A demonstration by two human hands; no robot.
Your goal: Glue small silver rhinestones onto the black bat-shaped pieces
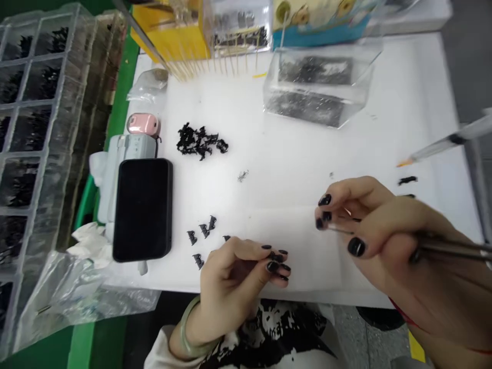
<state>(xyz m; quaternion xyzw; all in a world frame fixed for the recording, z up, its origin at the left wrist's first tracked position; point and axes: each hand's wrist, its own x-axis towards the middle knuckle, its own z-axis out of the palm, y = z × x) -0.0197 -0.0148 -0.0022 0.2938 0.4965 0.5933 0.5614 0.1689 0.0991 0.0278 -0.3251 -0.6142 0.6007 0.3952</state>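
Between the left hand's [236, 277] thumb and fingertips is a small black piece [275, 258], pinched; the nails cover so much of it that its long axis cannot be told. The right hand [395, 256] grips a slim tool [453, 249], its shaft running roughly sideways and its fine tip toward the left hand. From the right hand, the piece lies to the left and a little nearer the table's front edge, with white tabletop [300, 225] between; only the left hand touches it.

Just left of the left hand lie 4 dark pieces [192, 237]; a 5th is partly hidden behind that hand. Beyond, also to its left, sits a black heap [188, 138].

Beyond the right hand, leftward, a clear tub [355, 105] shows dark contents too blurred to name. Far left of the left hand, a compartment box [73, 77] has black parts in its cells.
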